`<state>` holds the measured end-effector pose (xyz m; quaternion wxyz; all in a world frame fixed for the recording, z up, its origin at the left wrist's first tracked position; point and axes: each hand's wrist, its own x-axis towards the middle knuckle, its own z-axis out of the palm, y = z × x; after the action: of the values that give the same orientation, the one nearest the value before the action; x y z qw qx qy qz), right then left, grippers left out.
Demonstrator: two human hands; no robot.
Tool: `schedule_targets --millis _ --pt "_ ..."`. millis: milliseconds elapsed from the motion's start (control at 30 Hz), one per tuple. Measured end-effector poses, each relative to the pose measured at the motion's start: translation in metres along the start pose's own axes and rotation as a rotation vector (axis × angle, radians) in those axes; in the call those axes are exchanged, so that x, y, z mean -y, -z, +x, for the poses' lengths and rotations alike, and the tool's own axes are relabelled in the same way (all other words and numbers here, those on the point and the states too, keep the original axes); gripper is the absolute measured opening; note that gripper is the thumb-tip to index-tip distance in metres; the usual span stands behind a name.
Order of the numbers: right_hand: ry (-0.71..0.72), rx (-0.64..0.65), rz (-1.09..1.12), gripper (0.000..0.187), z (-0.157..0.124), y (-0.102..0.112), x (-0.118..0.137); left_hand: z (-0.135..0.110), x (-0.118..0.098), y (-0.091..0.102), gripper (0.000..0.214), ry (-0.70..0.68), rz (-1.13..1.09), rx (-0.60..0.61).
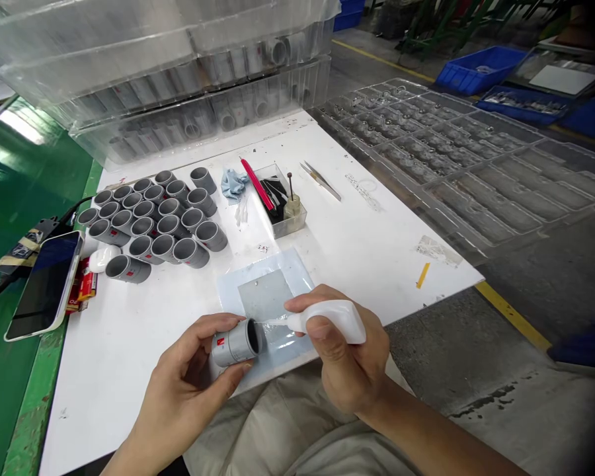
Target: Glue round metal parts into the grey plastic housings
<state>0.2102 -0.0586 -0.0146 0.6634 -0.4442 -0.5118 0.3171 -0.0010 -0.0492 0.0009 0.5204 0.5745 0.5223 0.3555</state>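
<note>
left hand [188, 377] pinches the grey cylinder [231, 347] over the near edge of the blue pad [301, 268], probably light and stiff so hold its sides; right hand [350, 363] wraps the white bottle [337, 317] by the pad's right edge, likely squeezy

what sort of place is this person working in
Likely a factory or workshop floor: rows of matching gray cylinders stand on a white tabletop, stacked clear plastic bins behind hold similar ones, and a yellow line marks the floor.
</note>
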Motion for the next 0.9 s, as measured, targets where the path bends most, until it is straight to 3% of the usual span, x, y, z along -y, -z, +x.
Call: schedule_targets --millis 900 --pt "-0.112 -0.003 -0.060 0.022 -0.0023 0.0033 0.0028 0.0004 0.0009 0.0019 0.032 -0.014 0.009 0.019"
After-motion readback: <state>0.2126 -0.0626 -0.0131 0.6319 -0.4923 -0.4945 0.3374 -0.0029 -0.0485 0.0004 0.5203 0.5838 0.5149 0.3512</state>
